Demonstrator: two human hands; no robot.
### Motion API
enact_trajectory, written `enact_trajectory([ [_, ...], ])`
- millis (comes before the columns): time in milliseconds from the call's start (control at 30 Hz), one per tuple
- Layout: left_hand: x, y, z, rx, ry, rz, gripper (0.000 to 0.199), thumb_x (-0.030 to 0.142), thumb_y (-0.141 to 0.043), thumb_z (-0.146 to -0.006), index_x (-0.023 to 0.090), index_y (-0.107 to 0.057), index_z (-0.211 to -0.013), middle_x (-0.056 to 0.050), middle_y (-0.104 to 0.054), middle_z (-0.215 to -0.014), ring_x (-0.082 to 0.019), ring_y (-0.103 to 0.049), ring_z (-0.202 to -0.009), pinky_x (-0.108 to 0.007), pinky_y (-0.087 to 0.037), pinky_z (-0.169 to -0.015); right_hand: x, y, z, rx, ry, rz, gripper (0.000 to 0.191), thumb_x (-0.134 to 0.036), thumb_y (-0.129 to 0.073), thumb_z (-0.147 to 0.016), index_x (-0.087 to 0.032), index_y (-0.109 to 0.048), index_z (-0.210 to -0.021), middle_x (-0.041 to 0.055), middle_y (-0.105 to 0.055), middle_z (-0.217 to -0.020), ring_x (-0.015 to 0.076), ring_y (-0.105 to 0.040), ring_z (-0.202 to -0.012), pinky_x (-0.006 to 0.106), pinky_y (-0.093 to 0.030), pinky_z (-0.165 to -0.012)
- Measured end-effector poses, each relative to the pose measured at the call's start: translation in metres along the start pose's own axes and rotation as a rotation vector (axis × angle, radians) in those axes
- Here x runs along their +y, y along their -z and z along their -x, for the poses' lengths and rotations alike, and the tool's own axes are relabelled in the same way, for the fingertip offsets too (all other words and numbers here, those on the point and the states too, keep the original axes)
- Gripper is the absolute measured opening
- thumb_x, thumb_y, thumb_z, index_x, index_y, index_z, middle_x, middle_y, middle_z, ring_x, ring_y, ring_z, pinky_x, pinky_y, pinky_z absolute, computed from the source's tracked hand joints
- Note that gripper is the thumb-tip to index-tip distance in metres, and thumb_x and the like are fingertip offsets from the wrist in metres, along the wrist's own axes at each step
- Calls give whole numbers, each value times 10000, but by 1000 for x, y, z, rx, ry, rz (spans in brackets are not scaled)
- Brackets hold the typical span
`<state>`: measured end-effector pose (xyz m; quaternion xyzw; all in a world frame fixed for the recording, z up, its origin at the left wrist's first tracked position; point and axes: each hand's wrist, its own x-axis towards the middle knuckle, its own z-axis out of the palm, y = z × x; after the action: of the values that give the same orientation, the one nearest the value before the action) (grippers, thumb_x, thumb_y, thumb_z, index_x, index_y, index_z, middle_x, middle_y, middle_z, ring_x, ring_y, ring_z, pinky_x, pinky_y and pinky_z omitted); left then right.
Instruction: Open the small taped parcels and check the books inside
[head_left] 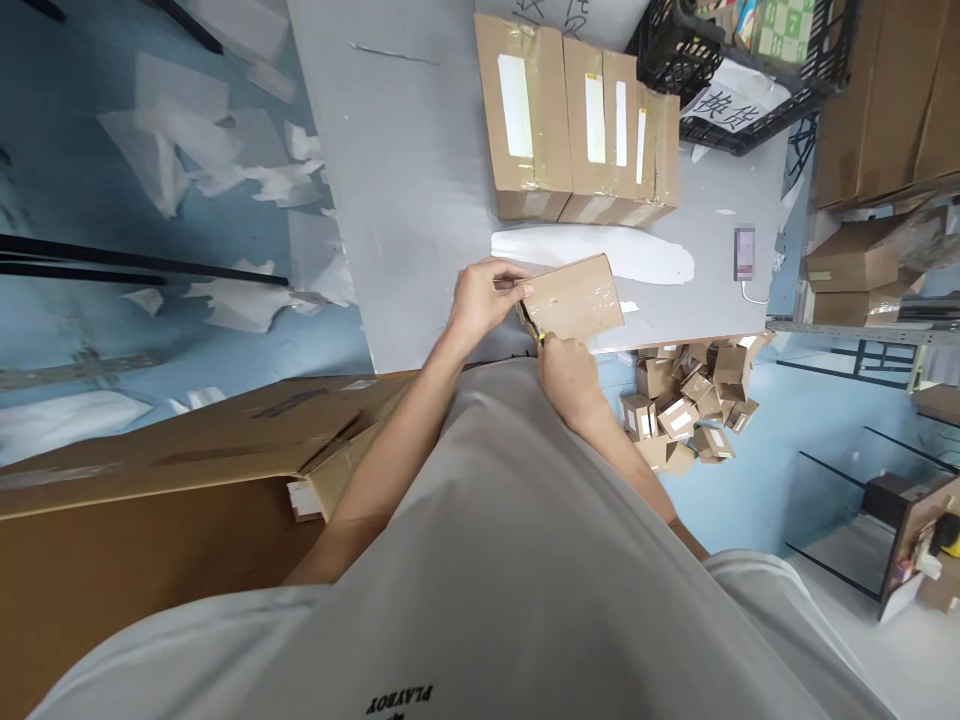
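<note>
A small brown cardboard box (574, 298) is tilted over the near edge of the grey table. My left hand (484, 300) grips its left end, thumb on the upper face and fingers behind the edge. My right hand (568, 375) is closed round a utility knife (540, 338) with a bit of yellow showing. Its dark, thin front part lies along the left end of the box, where a dark gap shows; most of the handle is hidden in my fist. Behind the box lies a long white sheet (600, 250) on the tabletop.
Several taped cartons (540, 130) stand in a row at the back of the table (405, 200). A black crate (750, 130) and a phone (744, 252) are to the right. Small boxes (682, 400) pile on the floor; a large open carton (150, 440) stands at left.
</note>
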<state>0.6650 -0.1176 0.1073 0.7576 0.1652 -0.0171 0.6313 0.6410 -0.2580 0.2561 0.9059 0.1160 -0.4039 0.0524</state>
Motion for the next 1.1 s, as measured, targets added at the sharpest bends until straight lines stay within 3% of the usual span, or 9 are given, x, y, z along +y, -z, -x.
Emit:
enact_trajectory([
  [233,-3,1,0,52,-2,-30,190,206,-821,-862,208,-894,-1037,-53,-874,-1165,-234,-830,-1023,-381,-720,-983,-5,3,-3,12,16,-34,414,-91,-374,-1193,-88,-713,-1431,256,-827,-1349,299,-830,-1275,362,-651,-1041],
  [500,-7,1,0,25,-9,-13,208,245,-848,-877,202,-883,-1078,-72,-865,-1202,-239,-831,-1047,-393,-716,-991,0,-9,17,15,37,-1,367,-134,-419,-1187,-110,-729,-1382,259,-853,-1243,316,-857,-1172,357,-651,-941],
  [633,-7,3,0,19,-4,7,205,257,-839,-881,208,-890,-1072,-73,-866,-1199,-242,-826,-1056,-388,-707,-998,30,0,12,137,-2,-106,343,-292,-462,-1222,-174,-698,-1441,196,-874,-1163,329,-852,-1065,358,-597,-894],
  [700,-6,3,-1,22,-8,15,199,259,-832,-881,205,-893,-1063,-75,-863,-1188,-241,-823,-1047,-386,-703,-996,59,3,-1,299,-107,-182,378,-341,-428,-1239,-177,-680,-1467,190,-873,-1170,333,-842,-1025,354,-561,-875],
  [800,-5,4,-5,20,-13,11,203,268,-826,-882,205,-889,-1064,-74,-854,-1185,-238,-815,-1036,-390,-696,-1002,103,0,-27,471,-294,-255,389,-376,-452,-1233,-127,-733,-1333,243,-860,-1186,348,-824,-1035,343,-511,-866],
  [933,-7,11,-10,4,-15,-47,232,294,-819,-899,207,-875,-1106,-73,-839,-1184,-240,-800,-1030,-410,-682,-1029,128,-18,-44,421,-234,-337,347,-388,-525,-1208,-169,-780,-1124,199,-871,-1083,318,-808,-982,316,-467,-832],
  [1000,-4,14,-10,-2,-38,-117,246,305,-792,-931,212,-864,-1147,-77,-829,-1186,-260,-792,-1074,-434,-670,-1063,125,-27,-42,394,-212,-354,339,-398,-546,-1205,-184,-783,-1094,181,-874,-1055,313,-804,-971,312,-448,-814],
  [1100,10,8,-3,-7,-161,-276,272,316,-742,-996,255,-839,-1243,-91,-797,-1335,-330,-730,-1309,-526,-585,-1226,116,-38,-34,362,-235,-369,356,-427,-550,-1213,-182,-786,-1107,179,-877,-1072,308,-801,-984,302,-432,-799],
])
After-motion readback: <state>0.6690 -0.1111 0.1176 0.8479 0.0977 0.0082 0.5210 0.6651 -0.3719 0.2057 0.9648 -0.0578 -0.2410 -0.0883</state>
